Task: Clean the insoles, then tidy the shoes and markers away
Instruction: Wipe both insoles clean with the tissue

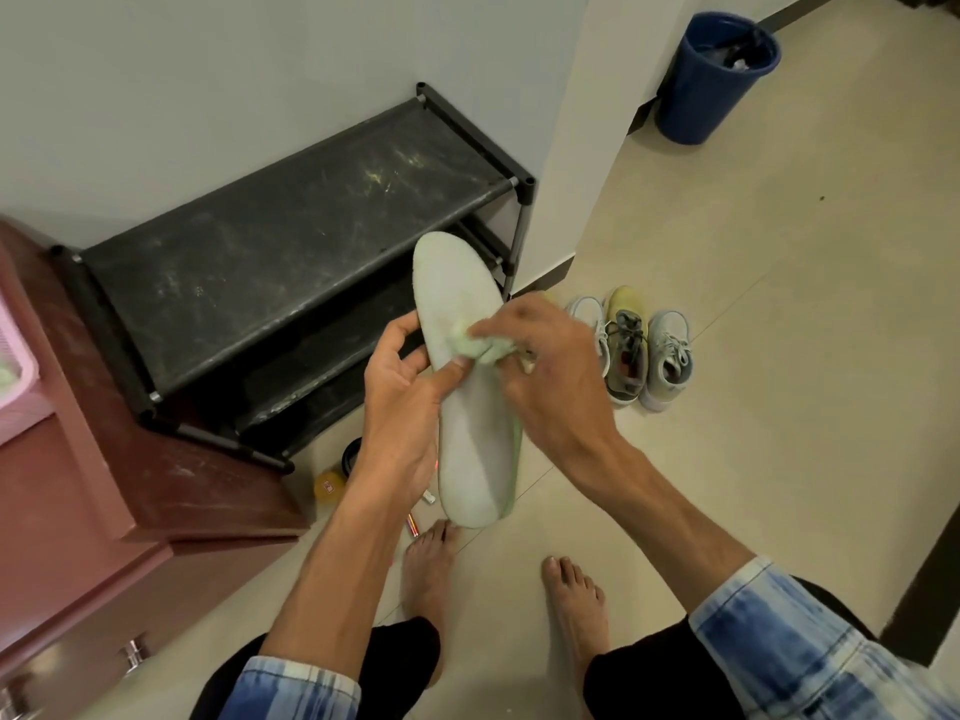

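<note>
Pale grey-green foam insole [470,433] sits lengthwise between the left hand's [400,407] curled fingers [397,327] and thumb, gripped at mid-length; right hand's [550,376] fingers [501,330] pinch a wadded pale-green cloth [485,350], pressed on the insole beside the left thumb.

Mid-frame, the insole [467,397] sits between the left hand [400,407], gripping its left edge, and the right hand [550,376], holding a cloth [483,348] on it. The shoe rack [291,252] stands behind at upper left, with a cabinet [130,485] to its left. The shoes [626,356] are on the floor [779,304] at right, a bin [717,75] at upper right. What may be markers [413,524] lie below the left wrist.
</note>
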